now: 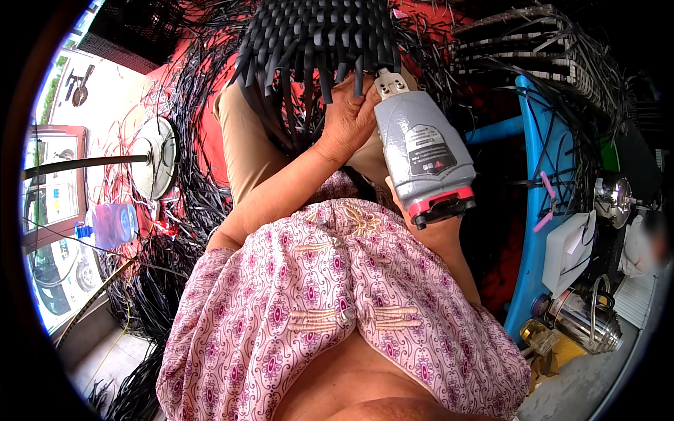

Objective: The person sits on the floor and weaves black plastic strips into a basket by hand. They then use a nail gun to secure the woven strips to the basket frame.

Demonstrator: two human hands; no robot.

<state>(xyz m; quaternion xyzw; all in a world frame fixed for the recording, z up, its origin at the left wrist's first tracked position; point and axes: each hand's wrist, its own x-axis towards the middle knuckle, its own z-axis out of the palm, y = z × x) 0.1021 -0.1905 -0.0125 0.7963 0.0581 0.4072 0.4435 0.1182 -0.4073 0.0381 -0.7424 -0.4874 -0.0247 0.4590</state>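
Observation:
A woven black basket (319, 35) of flat plastic strips rests between my knees, its loose strip ends hanging toward me. My left hand (349, 116) is closed at the basket's near edge, with its fingers partly behind the strips. Just right of it is the metal head of a grey power tool (414, 133) with a red-and-black base, touching or very near the strip ends. My right hand (439, 231) is under the tool and holds it; most of its fingers are hidden by the tool's body.
Loose black strips (200, 77) lie over the red floor on both sides. A blue stool or bench (530, 259) stands at right, with a white container (567, 252) and a steel jug (586, 323) beyond. At left are a round stand base (156, 158) and a clear bottle (116, 224). Another woven frame (519, 45) lies far right.

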